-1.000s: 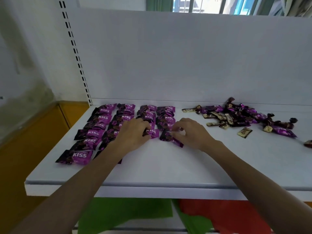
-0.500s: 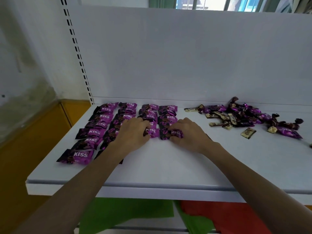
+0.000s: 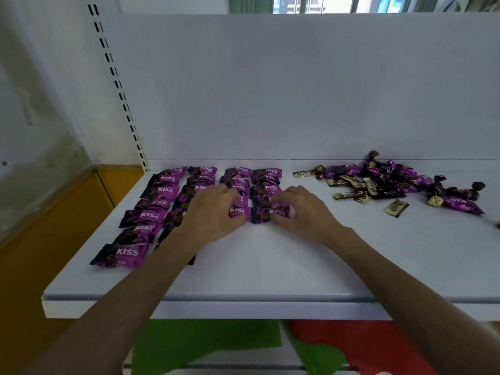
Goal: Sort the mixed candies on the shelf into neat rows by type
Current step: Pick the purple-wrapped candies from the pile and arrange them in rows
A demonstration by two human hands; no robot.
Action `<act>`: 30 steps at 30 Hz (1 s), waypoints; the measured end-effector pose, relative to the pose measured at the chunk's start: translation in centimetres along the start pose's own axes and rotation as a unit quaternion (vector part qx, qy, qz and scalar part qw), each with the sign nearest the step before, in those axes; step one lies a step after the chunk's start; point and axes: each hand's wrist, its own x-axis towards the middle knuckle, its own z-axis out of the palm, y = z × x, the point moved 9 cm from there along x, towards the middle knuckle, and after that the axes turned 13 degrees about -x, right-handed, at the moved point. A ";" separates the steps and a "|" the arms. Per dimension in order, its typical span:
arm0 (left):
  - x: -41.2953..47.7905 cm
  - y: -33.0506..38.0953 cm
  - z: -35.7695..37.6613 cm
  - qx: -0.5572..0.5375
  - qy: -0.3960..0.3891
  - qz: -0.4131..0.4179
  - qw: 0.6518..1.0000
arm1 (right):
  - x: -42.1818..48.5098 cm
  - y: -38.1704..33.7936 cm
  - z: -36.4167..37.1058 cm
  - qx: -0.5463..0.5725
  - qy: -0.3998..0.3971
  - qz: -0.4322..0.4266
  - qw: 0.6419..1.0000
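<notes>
Purple KISS candies lie in several neat rows [image 3: 162, 201] on the left half of the white shelf [image 3: 270, 269]. The nearest candy of the rightmost row [image 3: 266, 213] lies flat, and my right hand [image 3: 300, 212] pinches its right end with the fingertips. My left hand [image 3: 213, 212] rests palm down on the two middle rows, fingers on the front KISS candy [image 3: 238, 211] of the third row. A mixed pile of purple, dark twisted and cream-and-brown candies [image 3: 384, 182] lies at the back right.
The shelf's white back panel [image 3: 297, 90] rises just behind the candies. A slotted upright [image 3: 119, 87] stands at the back left. A lone cream candy [image 3: 396, 208] lies in front of the pile. Green and red items [image 3: 243, 345] show below the shelf edge.
My right hand has turned the purple candy from a slant to square with its row and slid it in behind the front edge of the row. My left hand has stayed on the middle rows.
</notes>
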 end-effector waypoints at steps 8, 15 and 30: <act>2.8 6.9 3.1 -0.039 -0.035 0.050 0.997 | -1.9 8.7 -3.0 0.019 0.046 0.071 0.996; 6.7 15.1 8.5 -0.067 -0.075 0.069 0.993 | -4.0 18.9 -5.2 -0.007 0.040 0.123 0.992; 15.3 25.3 19.2 -0.058 -0.045 0.077 0.994 | -6.0 33.2 -6.5 -0.043 0.024 0.115 0.992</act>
